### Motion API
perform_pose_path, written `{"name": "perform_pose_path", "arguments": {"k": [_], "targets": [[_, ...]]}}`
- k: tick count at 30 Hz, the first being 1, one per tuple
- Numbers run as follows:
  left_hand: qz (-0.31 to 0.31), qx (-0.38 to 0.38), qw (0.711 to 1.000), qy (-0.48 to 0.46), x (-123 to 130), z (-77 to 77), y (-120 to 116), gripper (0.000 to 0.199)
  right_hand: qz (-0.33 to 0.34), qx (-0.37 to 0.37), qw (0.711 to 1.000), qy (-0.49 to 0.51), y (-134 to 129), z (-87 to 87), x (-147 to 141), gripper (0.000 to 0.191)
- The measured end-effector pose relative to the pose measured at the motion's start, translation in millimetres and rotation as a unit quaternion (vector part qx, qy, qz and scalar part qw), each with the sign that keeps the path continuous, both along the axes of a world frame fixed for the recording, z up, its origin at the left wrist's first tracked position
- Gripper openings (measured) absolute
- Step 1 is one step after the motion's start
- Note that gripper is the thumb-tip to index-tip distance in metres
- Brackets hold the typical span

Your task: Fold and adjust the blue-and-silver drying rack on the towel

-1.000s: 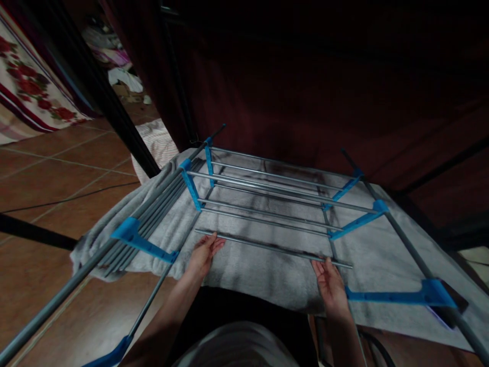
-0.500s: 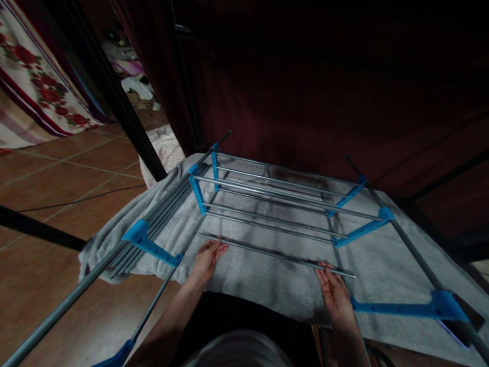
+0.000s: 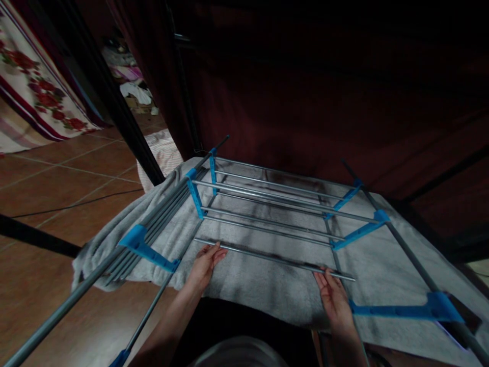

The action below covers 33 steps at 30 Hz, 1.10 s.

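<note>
Grey bars (image 3: 267,231) seem fitted; my left hand (image 3: 206,261) and right hand (image 3: 333,291) pinch an unfitted rod (image 3: 267,257) near the blanket's (image 3: 263,288) front edge

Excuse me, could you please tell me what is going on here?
A person holds a metal rod with both hands, the left hand and right hand each near one end. It is on the near side of several crossbars in a frame of grey poles and blue brackets. Below is a grey blanket, with more rods at the left.
</note>
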<state>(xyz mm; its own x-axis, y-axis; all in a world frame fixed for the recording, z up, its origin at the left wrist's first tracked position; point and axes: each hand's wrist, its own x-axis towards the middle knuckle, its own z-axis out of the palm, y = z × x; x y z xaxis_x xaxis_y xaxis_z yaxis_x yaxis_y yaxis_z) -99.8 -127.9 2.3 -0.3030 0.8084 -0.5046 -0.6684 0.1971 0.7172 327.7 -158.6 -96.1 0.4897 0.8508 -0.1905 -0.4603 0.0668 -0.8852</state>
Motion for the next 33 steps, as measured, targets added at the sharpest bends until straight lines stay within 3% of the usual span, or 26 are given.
{"name": "perform_pose_path", "arguments": {"k": [8, 20, 33], "targets": [[-0.006, 0.01, 1.0, -0.004, 0.2, 7.6, 1.4, 0.015, -0.004, -0.026, 0.999, 0.027, -4.7, 10.0, -5.8, 0.021], [-0.012, 0.021, 1.0, 0.0, 3.0, 35.2, 7.1, 0.021, -0.006, -0.025, 0.994, 0.107, -2.0, 26.0, -14.4, 0.026], [0.022, -0.014, 1.0, 0.008, -14.4, 30.4, 19.9, 0.019, 0.002, 0.041, 0.992, 0.123, 11.5, 71.4, -42.2, 0.026]]}}
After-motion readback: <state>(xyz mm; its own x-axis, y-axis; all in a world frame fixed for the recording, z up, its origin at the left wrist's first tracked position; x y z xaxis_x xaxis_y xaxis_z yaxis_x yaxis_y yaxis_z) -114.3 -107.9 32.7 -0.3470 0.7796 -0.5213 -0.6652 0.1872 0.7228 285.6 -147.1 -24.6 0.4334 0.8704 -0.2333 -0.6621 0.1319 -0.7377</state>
